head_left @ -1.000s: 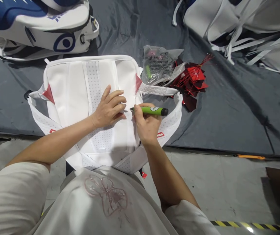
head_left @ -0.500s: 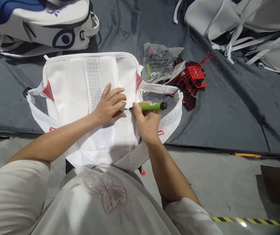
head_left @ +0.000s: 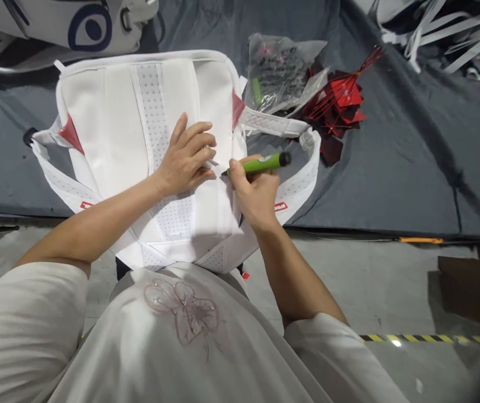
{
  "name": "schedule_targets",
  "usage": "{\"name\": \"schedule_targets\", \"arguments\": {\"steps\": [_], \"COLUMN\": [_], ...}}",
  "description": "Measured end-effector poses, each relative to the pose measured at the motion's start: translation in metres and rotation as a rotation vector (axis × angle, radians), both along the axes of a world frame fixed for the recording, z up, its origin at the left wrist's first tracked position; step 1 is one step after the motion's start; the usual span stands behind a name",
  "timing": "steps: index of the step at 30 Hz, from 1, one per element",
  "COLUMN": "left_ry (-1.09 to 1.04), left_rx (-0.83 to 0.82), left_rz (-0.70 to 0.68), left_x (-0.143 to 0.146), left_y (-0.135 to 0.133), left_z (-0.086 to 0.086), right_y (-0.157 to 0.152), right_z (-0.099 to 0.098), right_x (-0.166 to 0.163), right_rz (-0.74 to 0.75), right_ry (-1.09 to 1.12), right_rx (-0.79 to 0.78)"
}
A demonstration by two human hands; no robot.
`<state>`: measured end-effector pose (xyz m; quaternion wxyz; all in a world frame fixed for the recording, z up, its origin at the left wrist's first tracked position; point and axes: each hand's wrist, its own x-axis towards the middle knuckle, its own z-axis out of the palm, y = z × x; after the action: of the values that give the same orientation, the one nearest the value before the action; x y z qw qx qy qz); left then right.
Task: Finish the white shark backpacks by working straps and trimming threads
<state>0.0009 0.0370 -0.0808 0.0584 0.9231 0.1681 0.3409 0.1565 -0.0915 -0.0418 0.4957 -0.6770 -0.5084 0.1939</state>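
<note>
The white backpack [head_left: 118, 123] lies back panel up at the table's near edge, its lower end against the wearer's shirt [head_left: 131, 336]; the right hand [head_left: 259, 196] pinches a green marker-like pen [head_left: 267, 163] near its dark tip, while the left hand [head_left: 187, 159] rests loosely spread, whether pinching anything I cannot tell. Good work here likely wants the fabric pressed flat and the tip guided lightly, clear of the left fingertips. Creased dark-grey cloth [head_left: 391, 184] covers the table, above a pale floor [head_left: 349, 280] with yellow-black striped tape [head_left: 412, 338].
</note>
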Motion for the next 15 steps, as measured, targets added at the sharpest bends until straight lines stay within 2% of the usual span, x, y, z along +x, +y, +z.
{"name": "schedule_targets", "arguments": {"steps": [3,7,12,15], "left_ry": [0.065,0.087,0.011,0.003], "left_rx": [-0.100,-0.143,-0.024,0.010], "left_rz": [0.004,0.017,0.026,0.015], "left_x": [0.001,0.001,-0.002,-0.006], "left_y": [0.001,0.001,-0.002,-0.001], "left_z": [-0.001,0.000,0.005,0.011], "right_y": [-0.029,-0.060,-0.078,-0.096], "right_z": [-0.002,-0.001,-0.007,-0.018], "right_x": [-0.002,-0.009,-0.014,-0.018], "right_rz": [0.017,0.091,0.070,0.234], "right_ry": [0.049,-0.113,-0.215,-0.431], "right_rx": [0.008,0.015,0.140,0.178]}}
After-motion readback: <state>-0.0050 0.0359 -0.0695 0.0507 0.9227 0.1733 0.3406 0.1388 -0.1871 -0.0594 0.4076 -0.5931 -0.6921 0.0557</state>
